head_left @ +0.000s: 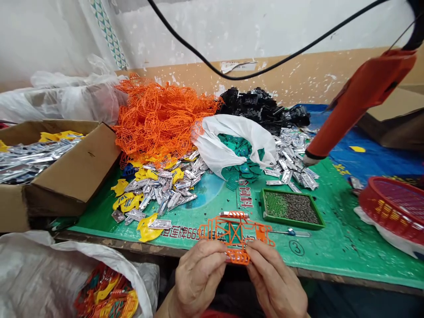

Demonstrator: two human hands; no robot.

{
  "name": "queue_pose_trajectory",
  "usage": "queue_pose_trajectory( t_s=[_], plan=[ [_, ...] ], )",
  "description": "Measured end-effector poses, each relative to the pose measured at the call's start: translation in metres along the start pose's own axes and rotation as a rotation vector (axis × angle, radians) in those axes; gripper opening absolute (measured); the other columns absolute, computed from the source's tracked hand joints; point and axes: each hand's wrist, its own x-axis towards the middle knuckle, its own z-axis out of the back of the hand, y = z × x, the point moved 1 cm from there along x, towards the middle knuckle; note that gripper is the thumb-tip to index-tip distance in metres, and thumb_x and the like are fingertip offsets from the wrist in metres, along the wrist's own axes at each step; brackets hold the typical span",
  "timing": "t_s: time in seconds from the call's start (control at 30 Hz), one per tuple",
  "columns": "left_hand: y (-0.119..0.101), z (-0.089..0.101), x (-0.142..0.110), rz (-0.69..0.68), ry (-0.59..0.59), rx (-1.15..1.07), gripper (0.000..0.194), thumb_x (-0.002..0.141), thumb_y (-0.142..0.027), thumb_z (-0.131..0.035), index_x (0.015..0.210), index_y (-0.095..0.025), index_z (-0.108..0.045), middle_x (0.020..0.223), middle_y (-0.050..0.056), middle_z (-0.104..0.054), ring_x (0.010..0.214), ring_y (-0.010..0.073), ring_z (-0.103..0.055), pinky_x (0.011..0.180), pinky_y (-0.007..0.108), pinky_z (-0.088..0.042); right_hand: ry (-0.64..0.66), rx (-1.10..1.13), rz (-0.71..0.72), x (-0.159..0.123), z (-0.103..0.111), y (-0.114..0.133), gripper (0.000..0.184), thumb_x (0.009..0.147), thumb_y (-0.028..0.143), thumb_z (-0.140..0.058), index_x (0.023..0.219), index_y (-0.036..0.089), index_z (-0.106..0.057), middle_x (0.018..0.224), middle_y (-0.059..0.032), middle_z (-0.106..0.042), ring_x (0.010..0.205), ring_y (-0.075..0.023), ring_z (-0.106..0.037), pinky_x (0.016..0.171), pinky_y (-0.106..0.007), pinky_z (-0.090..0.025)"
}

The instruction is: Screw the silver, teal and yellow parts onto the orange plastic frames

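Lower end of orange plastic frame (236, 232) partly hidden behind fingers (261, 260). Red basket (387, 198) cut off at right edge, cardboard box (73, 176) at left edge, white sack (33, 274) at lower left edge. Contents of green tray (291, 225) too small to tell; dark bits only.

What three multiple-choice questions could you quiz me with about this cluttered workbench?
1. Where is the small green tray? A. In the cardboard box B. On the green mat C. In the red basket
2. What colour is the plastic frame between the left hand and right hand? A. Blue B. Yellow C. Orange
3. What state is the white bag in? A. Open B. Tied shut C. Empty

Answers: 1. B, it rests on the mat. 2. C, its bars are orange. 3. A, green pieces show at its mouth.
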Motion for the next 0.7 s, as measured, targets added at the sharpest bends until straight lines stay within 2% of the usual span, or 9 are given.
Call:
queue_pose_trajectory(
  t_s=[0.17,0.43,0.7],
  plan=[
    [0.000,-0.002,-0.001,0.023,-0.031,0.024,0.035,0.080,0.001,-0.057,0.110,-0.016,-0.054,0.087,0.005,-0.071,0.081,0.0122,-0.069,0.074,0.021,-0.057,0.003,0.007,0.002,-0.001,0.002,0.000,0.021,0.088,0.013,-0.049,0.106,0.014,-0.061,0.090,-0.0112,-0.071,0.083,-0.0152,-0.070,0.073,-0.022,-0.057],
    [-0.004,0.004,0.005,-0.070,0.010,0.188,0.021,0.086,-0.009,-0.054,0.106,-0.013,-0.059,0.086,0.006,-0.072,0.083,0.0113,-0.069,0.078,0.018,-0.056,-0.009,-0.024,-0.001,-0.006,0.002,-0.001,0.018,0.089,0.014,-0.050,0.101,0.013,-0.062,0.089,-0.0109,-0.071,0.083,-0.0143,-0.069,0.074,-0.020,-0.056],
    [-0.003,0.005,0.011,-0.035,0.108,0.030,0.024,0.085,-0.004,-0.052,0.106,-0.014,-0.060,0.087,0.007,-0.070,0.080,0.0107,-0.067,0.071,0.018,-0.056,0.005,0.038,-0.013,-0.008,0.001,-0.002,0.021,0.087,0.012,-0.051,0.105,0.015,-0.062,0.089,-0.0093,-0.071,0.083,-0.0144,-0.070,0.074,-0.021,-0.057]
  ],
)
